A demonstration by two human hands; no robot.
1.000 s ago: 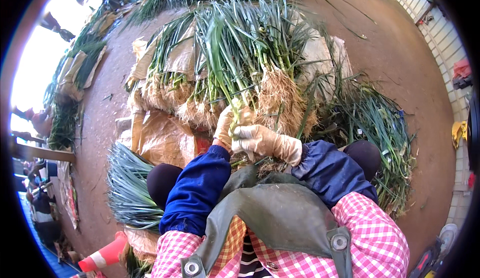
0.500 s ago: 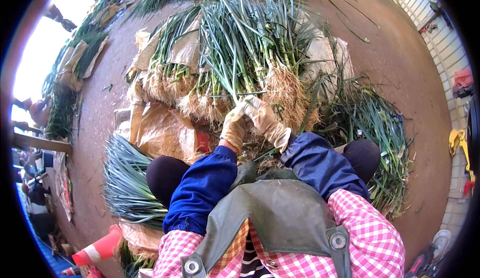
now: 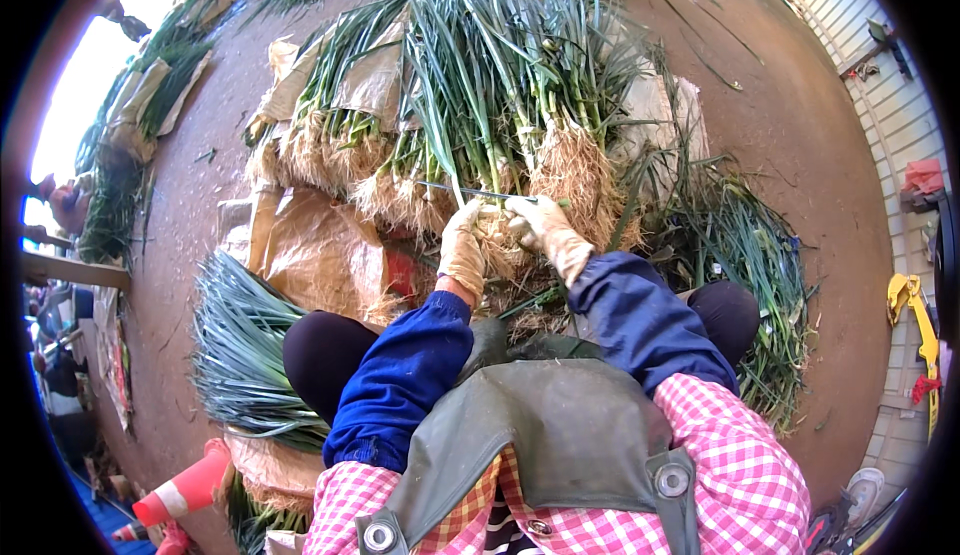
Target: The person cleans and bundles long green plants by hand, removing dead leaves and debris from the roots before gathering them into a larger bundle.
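Observation:
My left hand [image 3: 462, 251], in a cream work glove, is closed around the pale root end of a spring onion [image 3: 456, 181], whose leaves stretch away over the pile. Close beside it, my right hand [image 3: 550, 233], gloved too, grips a thin, dark, knife-like blade [image 3: 470, 191]. The blade crosses the onion stem just beyond my left fingers, pointing left; its handle is hidden in the glove. Right in front of both hands lies a heap of spring onions [image 3: 490, 75], with bushy, straw-coloured roots [image 3: 575, 175] toward me.
A bundle of spring onions [image 3: 245, 345] lies by my left knee. Loose green leaves [image 3: 755, 275] are piled at my right. A tan plastic sack [image 3: 325, 245] sits left of my hands. An orange-and-white cone [image 3: 185, 485] lies at lower left, and a yellow tool [image 3: 915, 325] at far right.
My hands, close together before, have drawn apart, the right one shifting to the right. The blade's tilt has reversed: its right end now sits lower, nearer me.

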